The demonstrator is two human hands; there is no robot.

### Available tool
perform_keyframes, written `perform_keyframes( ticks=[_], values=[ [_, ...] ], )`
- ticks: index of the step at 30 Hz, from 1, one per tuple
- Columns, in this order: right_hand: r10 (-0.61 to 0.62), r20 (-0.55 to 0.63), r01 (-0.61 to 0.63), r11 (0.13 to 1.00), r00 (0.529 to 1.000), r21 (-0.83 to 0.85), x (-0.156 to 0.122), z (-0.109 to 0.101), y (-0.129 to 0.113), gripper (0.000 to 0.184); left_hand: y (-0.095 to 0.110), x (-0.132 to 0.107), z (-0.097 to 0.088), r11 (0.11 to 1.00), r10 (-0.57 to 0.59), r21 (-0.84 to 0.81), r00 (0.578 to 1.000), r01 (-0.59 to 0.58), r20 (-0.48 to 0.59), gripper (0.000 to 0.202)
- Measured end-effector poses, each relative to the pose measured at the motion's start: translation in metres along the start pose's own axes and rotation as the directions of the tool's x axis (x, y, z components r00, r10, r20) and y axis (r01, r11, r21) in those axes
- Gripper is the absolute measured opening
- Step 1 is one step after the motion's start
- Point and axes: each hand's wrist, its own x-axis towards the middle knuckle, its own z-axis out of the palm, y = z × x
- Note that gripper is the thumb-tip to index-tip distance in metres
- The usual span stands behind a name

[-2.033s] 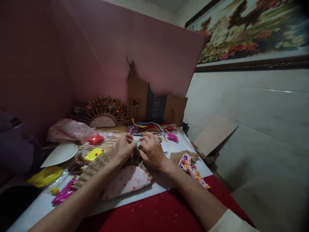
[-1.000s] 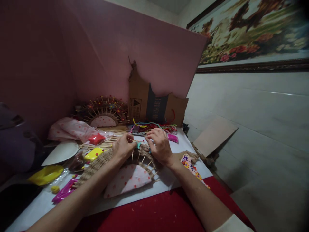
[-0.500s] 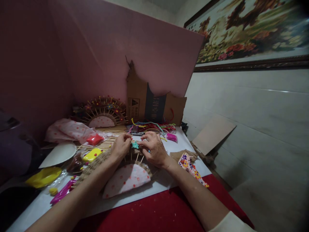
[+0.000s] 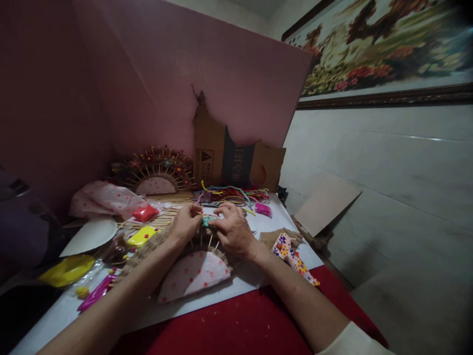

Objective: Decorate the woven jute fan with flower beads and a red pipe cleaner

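Note:
A half-round woven fan piece (image 4: 194,272), with a pink dotted centre and wooden sticks poking out of a straw rim, lies on the white sheet (image 4: 229,291) in front of me. My left hand (image 4: 186,224) and my right hand (image 4: 231,229) meet over its top edge. Both pinch a small teal piece (image 4: 206,220) between their fingertips, right above the sticks.
A finished decorated fan (image 4: 157,172) leans against the pink board at the back. Coloured pipe cleaners (image 4: 236,192), clay packs in red (image 4: 145,213), yellow (image 4: 142,235) and pink (image 4: 263,209), a white paper plate (image 4: 90,235), a cardboard box (image 4: 236,160) and a floral paper strip (image 4: 293,259) surround the work.
My right hand went out toward the pipe cleaners a second ago and came back beside my left hand. The teal piece now sits pinched between both hands.

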Motion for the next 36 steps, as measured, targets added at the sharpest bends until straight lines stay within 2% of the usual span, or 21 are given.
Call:
perform_keyframes(
  ticks=[7, 13, 18, 25, 33, 36],
  values=[
    [-0.006, 0.0, 0.006, 1.0, 1.0, -0.012, 0.0, 0.002, 0.0, 0.02, 0.008, -0.003, -0.007, 0.998, 0.014, -0.07, 0.991, -0.004, 0.135, 0.025],
    [-0.02, -0.046, 0.021, 0.999, 0.999, 0.024, -0.001, 0.002, -0.003, 0.021, 0.008, 0.0, -0.012, 0.998, 0.068, -0.023, 0.98, -0.065, 0.184, 0.024],
    [0.084, -0.132, -0.078, 0.996, 0.988, 0.052, 0.001, 0.003, -0.015, 0.011, 0.01, 0.0, -0.016, 0.994, 0.095, 0.03, 0.978, -0.102, 0.188, 0.027],
    [0.147, -0.111, -0.15, 0.988, 0.983, -0.023, 0.009, 0.014, -0.032, 0.01, 0.016, 0.008, -0.015, 0.991, 0.05, 0.107, 0.976, -0.074, 0.214, 0.027],
    [0.215, -0.121, -0.226, 0.97, 0.969, -0.089, 0.013, 0.015, -0.034, 0.013, 0.019, 0.023, -0.01, 0.994, -0.041, 0.114, 0.942, 0.003, 0.334, 0.035],
    [0.219, -0.109, -0.231, 0.967, 0.97, -0.109, 0.014, 0.016, -0.034, 0.013, 0.017, 0.025, -0.01, 0.994, -0.051, 0.113, 0.937, 0.013, 0.346, 0.036]
  ],
)
